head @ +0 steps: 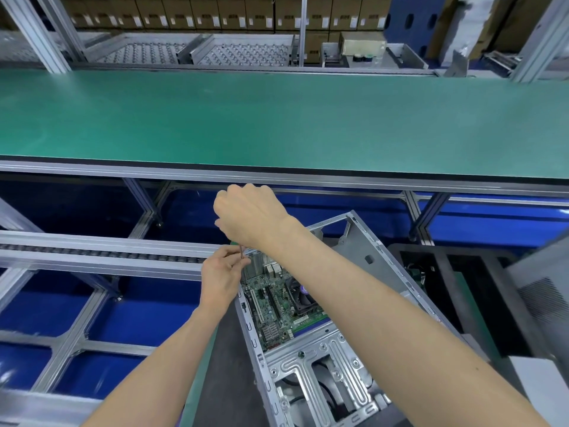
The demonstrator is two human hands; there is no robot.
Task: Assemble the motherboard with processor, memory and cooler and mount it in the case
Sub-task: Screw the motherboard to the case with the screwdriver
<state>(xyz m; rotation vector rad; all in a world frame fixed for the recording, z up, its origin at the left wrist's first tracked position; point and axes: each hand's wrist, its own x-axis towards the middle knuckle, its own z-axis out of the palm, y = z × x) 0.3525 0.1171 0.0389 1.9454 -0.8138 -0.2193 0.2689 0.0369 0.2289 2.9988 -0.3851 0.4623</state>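
Bare forearms fill the near foreground, and the left hand (222, 276) is seen with its fingertips pinched on a thin shaft (241, 251), apparently to steady a driver tip over a screw point at the far left corner of the motherboard (278, 306). Above it, the right hand (248, 215) is curled closed, presumably around the tool's handle, which is hidden by the hand. To the right, the motherboard, with its cooler (303, 296) fitted, is already seated inside the open case (311, 359); screws cannot be made out.
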